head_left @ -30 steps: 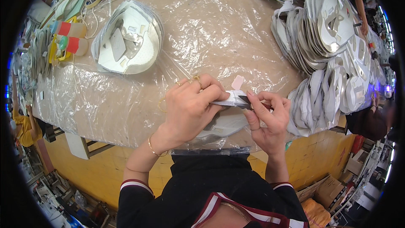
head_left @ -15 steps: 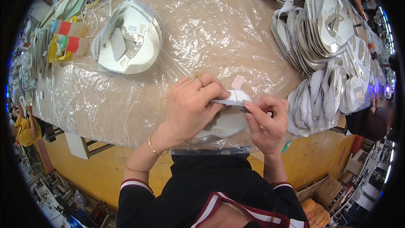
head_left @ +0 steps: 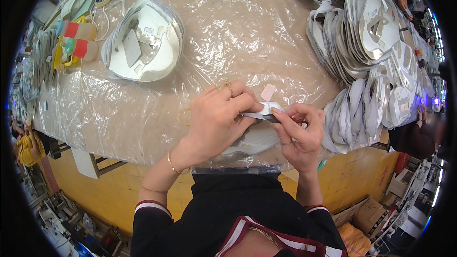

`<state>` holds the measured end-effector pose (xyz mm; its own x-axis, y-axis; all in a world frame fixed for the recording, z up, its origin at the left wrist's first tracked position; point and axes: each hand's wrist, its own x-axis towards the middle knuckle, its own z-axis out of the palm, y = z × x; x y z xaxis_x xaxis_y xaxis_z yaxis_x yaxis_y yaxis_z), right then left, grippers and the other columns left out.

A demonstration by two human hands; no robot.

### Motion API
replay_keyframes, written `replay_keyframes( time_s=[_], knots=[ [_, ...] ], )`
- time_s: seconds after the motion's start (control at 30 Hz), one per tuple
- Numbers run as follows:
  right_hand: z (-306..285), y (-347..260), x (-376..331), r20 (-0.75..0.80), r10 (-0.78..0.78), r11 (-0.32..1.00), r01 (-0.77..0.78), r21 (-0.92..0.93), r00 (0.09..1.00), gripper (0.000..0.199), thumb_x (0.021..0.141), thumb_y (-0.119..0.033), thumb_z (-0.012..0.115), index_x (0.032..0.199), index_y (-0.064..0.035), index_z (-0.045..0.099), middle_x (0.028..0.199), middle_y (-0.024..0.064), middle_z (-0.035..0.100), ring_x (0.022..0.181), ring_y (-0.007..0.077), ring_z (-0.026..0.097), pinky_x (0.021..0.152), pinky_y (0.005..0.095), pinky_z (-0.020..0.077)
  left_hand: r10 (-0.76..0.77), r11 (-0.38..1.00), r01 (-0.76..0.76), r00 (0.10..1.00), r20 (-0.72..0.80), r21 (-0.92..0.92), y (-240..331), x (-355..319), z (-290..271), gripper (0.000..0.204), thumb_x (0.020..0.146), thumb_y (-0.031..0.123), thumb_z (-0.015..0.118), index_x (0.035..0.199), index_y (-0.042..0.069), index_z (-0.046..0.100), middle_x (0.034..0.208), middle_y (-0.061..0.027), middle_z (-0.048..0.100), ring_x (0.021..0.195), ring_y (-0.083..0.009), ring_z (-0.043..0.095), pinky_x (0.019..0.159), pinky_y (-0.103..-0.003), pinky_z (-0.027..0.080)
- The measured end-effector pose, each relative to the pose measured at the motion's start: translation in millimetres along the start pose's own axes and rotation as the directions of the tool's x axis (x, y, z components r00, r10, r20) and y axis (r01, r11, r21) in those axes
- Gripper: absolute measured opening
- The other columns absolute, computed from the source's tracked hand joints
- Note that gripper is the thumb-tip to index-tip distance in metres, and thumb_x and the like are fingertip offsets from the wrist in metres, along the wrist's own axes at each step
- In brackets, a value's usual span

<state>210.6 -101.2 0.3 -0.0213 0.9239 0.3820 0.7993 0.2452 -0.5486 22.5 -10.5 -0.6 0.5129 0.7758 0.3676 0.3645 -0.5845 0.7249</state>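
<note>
The left hand (head_left: 219, 120) pinches a white piece (head_left: 267, 108) near the tabletop's (head_left: 243, 43) front edge. The right hand (head_left: 302, 132) grips a dark piece (head_left: 270, 118) at its right end. A pink tab (head_left: 268, 92) lies just beyond.

A broad tan table (head_left: 257, 38) fills the middle and top of the frame, its covering of clear, creased plastic sheet (head_left: 119, 114) scattered with white glare. Below its edge lies a yellow floor (head_left: 114, 190), with a pale panel (head_left: 86, 163) at the left and a cardboard box (head_left: 369, 215) at the lower right. Bright light strips (head_left: 436, 195) line the far right rim, near a blue-violet glow (head_left: 422, 100).
</note>
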Motion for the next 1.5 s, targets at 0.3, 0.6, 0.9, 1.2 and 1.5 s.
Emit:
replay_keyframes(
  time_s=[0.3,0.6,0.9,1.2,1.5],
  knots=[
    [-2.4,-0.8,-0.8,-0.058,0.071,0.997,-0.072,-0.019,0.996,0.027,0.077,-0.022,0.080,0.102,-0.0146,0.077,0.094,-0.0001,0.060,0.071,0.0130,0.053,0.074,0.0311,0.0378,-0.016,1.000,0.016,1.000,0.010,-0.021,0.1,1.3,-2.5,0.020,0.065,0.009,0.079,0.081,0.013,0.068,0.084,0.0037,0.065,0.070,-0.0180,0.062,0.064,-0.032,0.045],
    [20.2,19.8,-2.5,-0.047,0.421,0.879,-0.395,0.266,0.906,0.042,0.085,-0.018,0.076,0.123,-0.0038,0.066,0.097,0.0031,0.065,0.072,0.0102,0.058,0.062,0.0244,0.0448,-0.183,0.971,0.212,0.958,0.219,-0.113,-24.9,24.1,-3.2,0.030,0.081,0.008,0.073,0.111,0.005,0.069,0.106,-0.0094,0.069,0.098,-0.0248,0.066,0.083,-0.034,0.051],
    [58.9,67.1,-21.8,0.159,0.663,0.653,-0.669,0.354,0.731,0.032,0.094,-0.012,0.067,0.123,0.0019,0.065,0.086,0.0001,0.064,0.070,0.0038,0.048,0.060,0.0199,0.0396,-0.338,0.936,0.351,0.920,0.199,-0.037,-62.2,-19.8,-28.8,0.042,0.089,0.015,0.068,0.129,0.005,0.060,0.120,-0.0121,0.066,0.106,-0.0228,0.063,0.088,-0.034,0.048],
    [48.7,44.0,-12.9,0.170,0.617,0.657,-0.622,0.425,0.768,0.034,0.091,-0.008,0.068,0.124,0.0006,0.065,0.086,-0.0007,0.060,0.066,0.0036,0.041,0.055,0.0191,0.0337,-0.592,0.799,0.590,0.806,0.022,-0.115,-46.1,-74.6,0.7,0.045,0.085,0.004,0.071,0.128,0.001,0.059,0.097,-0.0051,0.063,0.080,-0.0109,0.056,0.070,-0.024,0.046],
    [37.1,34.7,-21.6,0.116,0.532,0.613,-0.476,0.630,0.839,0.063,0.082,-0.009,0.079,0.139,-0.0045,0.053,0.109,-0.0018,0.057,0.069,0.0037,0.040,0.056,0.0179,0.0331,-0.578,0.578,0.569,0.791,0.199,-0.585,-72.0,-81.6,-6.0,0.032,0.093,0.012,0.067,0.121,-0.001,0.059,0.100,-0.0023,0.062,0.092,-0.0094,0.055,0.082,-0.027,0.046]
  ],
)
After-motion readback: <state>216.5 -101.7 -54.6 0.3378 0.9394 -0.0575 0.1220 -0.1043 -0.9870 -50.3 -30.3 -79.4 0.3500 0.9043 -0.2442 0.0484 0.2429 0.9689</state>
